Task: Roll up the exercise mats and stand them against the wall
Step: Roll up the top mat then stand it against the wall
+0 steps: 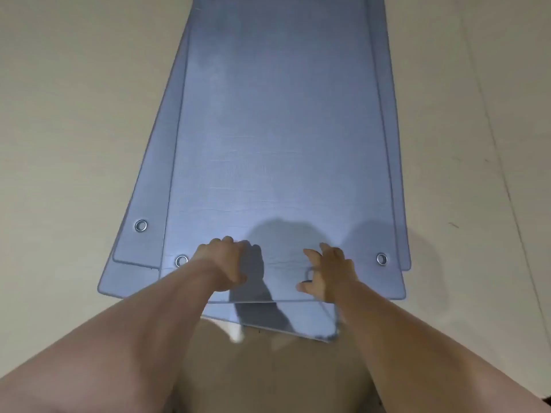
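Several blue exercise mats lie flat in a loose stack on the floor, running away from me. The top mat point(277, 129) has metal eyelets near its two near corners. Other mats point(140, 204) stick out from under it on the left, the right and at the near end. My left hand point(223, 263) rests on the top mat's near end, fingers curled down onto its surface. My right hand point(328, 272) is at the same near edge, fingers spread and bent, thumb at the edge. Neither hand clearly has the mat lifted.
Pale beige floor point(74, 114) surrounds the mats on both sides. Thin seam lines cross the floor at the right point(489, 120). My knees or legs are at the bottom middle, right behind the near edge of the mats.
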### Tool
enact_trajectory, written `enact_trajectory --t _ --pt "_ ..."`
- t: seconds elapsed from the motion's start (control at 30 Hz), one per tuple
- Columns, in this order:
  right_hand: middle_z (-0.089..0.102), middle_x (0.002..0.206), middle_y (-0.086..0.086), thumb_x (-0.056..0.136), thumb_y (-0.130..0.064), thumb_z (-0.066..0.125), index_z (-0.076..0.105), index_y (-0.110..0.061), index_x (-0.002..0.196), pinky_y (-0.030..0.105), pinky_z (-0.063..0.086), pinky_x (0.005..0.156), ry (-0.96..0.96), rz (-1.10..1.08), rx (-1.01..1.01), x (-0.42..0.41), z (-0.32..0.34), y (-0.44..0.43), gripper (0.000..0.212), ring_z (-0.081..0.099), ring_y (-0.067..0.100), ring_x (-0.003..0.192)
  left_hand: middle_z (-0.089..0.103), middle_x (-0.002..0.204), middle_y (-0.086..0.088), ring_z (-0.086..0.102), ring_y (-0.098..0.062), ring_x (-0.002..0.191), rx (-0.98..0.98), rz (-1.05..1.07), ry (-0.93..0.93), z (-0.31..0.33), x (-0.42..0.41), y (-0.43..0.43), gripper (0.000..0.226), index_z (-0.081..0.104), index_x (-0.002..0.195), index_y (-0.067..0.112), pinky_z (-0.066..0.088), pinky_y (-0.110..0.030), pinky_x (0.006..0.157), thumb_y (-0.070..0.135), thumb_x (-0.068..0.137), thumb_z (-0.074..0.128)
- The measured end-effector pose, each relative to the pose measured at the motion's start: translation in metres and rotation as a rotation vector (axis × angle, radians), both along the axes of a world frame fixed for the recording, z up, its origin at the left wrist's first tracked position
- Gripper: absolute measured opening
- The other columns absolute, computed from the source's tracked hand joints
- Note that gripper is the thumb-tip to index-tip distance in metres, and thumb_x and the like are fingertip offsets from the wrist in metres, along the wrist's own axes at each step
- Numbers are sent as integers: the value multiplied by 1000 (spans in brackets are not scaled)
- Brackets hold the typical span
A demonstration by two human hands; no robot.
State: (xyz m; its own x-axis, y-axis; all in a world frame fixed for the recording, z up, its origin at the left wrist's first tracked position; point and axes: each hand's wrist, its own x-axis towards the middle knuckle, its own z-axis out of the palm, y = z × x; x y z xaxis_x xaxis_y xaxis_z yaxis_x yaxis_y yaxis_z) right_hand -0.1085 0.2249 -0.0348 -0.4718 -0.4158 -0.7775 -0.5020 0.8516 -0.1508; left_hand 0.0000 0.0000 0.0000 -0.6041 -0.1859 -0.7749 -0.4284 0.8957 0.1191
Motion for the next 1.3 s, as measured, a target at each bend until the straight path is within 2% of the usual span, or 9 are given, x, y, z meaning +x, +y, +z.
enact_trajectory --t 0.2,0.5,0.63,0.7,0.87,1.0,1.1,1.2,1.3 --pt "-30 170 4 84 -66 71 -10 -42 164 52 21 124 68 135 25 25 -49 24 117 -18 34 159 34 141 0 44 -27 122 -97 8 105 -60 19 15 73 44 137 30 43 -40 96 62 75 66" --pt "-22 169 8 96 -30 61 -17 -41 161 51 23 120 267 265 103 33 -60 42 102 -4 40 157 20 151 -10 39 -33 121 -237 -170 173 -86 41 36 97 34 139 20 36 -46 98 73 64 65" --pt "21 164 9 87 -36 68 26 -33 161 45 29 117 220 307 -25 22 -54 40 85 27 36 149 5 161 -14 35 -36 133 -276 -336 243 -86 36 34 111 16 151 18 31 -51 108 78 70 63" --pt "53 139 3 77 -39 68 59 -27 137 36 43 103 197 304 -143 15 -51 41 62 50 31 128 13 161 -12 39 -36 131 -184 -395 355 -88 35 36 105 18 151 23 33 -50 106 77 71 62" --pt "70 116 0 78 -52 61 75 -20 107 40 56 83 170 228 -264 -1 -49 47 45 65 29 105 55 129 1 52 -28 113 66 -308 364 -88 31 34 88 45 142 29 41 -38 90 78 71 62" --pt "64 73 1 96 -61 58 63 -18 74 35 46 65 161 107 -250 -19 -38 40 49 58 22 70 63 83 5 60 -22 82 140 -123 386 -72 18 21 69 63 90 27 43 -31 64 87 61 44" --pt "49 61 1 95 -59 65 52 -16 57 35 36 62 19 -106 -215 -40 -23 20 58 47 21 64 64 77 1 57 -24 76 61 -61 344 -61 8 20 46 56 71 30 45 -33 61 71 87 44" --pt "65 84 -8 87 -62 73 73 -27 80 33 47 75 11 -174 -216 -58 -9 -2 36 60 21 89 63 85 3 57 -23 84 -24 25 339 -55 -7 9 44 65 79 32 39 -32 66 59 102 40" --pt "68 122 -5 90 -67 67 68 -27 124 35 48 89 227 -172 -120 -55 -2 -18 53 62 24 113 61 90 2 56 -23 88 -79 95 253 -52 -32 -4 48 67 90 22 41 -34 73 59 103 39"
